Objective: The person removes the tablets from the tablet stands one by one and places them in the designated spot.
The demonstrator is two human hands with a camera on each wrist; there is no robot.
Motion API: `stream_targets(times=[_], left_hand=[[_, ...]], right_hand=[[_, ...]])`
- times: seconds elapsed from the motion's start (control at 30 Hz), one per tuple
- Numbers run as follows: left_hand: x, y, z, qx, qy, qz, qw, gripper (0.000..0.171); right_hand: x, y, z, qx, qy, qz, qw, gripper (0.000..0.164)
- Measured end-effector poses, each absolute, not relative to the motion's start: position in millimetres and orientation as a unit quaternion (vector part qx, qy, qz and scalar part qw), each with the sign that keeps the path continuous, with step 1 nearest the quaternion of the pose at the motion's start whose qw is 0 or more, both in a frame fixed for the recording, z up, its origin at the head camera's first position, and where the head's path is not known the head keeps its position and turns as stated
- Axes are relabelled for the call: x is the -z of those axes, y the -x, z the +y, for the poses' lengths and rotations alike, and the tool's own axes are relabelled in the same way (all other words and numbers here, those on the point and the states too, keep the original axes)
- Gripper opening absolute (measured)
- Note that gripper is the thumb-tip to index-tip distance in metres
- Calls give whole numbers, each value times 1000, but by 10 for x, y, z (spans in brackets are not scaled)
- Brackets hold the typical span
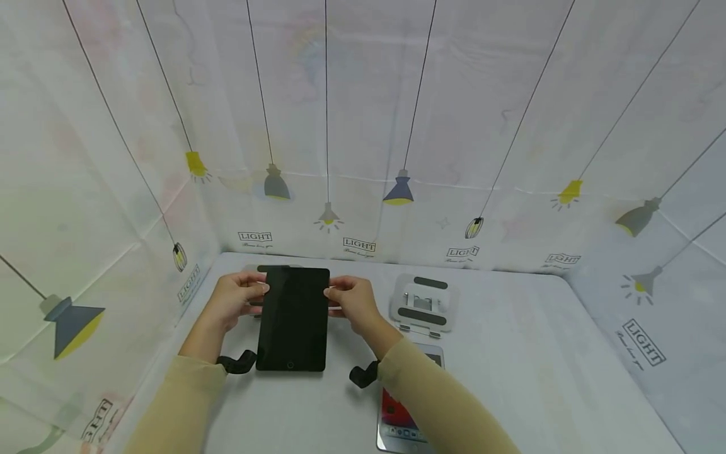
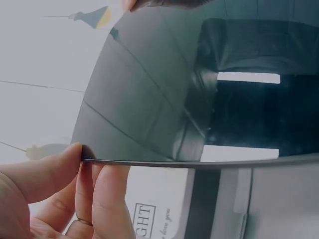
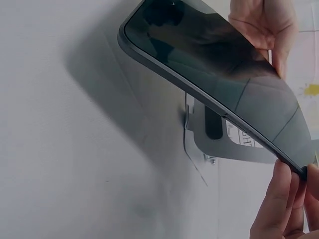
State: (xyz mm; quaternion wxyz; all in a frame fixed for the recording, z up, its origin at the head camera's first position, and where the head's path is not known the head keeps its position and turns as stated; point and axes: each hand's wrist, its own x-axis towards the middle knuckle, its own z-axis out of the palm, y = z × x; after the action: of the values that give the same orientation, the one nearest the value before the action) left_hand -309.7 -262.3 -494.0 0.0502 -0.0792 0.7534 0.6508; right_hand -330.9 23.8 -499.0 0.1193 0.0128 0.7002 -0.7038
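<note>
A black tablet is held by both hands, screen facing me and its home button at the lower edge. My left hand pinches its upper left edge between thumb and fingers. At the upper right edge, my right hand pinches it the same way. In the right wrist view the tablet is tilted over the table, its shadow falling on the white surface. Behind it lies a grey tablet stand with dark pads, mostly hidden by the tablet in the head view.
A second grey stand with two dark pads and a metal hinge lies right of the right hand. Another tablet, white-framed with a lit screen, lies partly hidden beneath the right forearm. A lamp-printed curtain surrounds the white table.
</note>
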Motion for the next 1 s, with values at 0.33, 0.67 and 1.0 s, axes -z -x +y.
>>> stream_targets(times=[0.33,0.67,1.0], left_hand=[[5052,3072,-2561,-647,87,755,67,32],[5172,2987,-2515,-649,85,752,81,32],[5268,2910,-2453,-650,98,748,92,35]], right_hand=[[5096,3204,290,704,-26,699,123,21],[5199,3101,335,699,-37,701,134,21],[5271,2990,380,699,-45,699,146,24]])
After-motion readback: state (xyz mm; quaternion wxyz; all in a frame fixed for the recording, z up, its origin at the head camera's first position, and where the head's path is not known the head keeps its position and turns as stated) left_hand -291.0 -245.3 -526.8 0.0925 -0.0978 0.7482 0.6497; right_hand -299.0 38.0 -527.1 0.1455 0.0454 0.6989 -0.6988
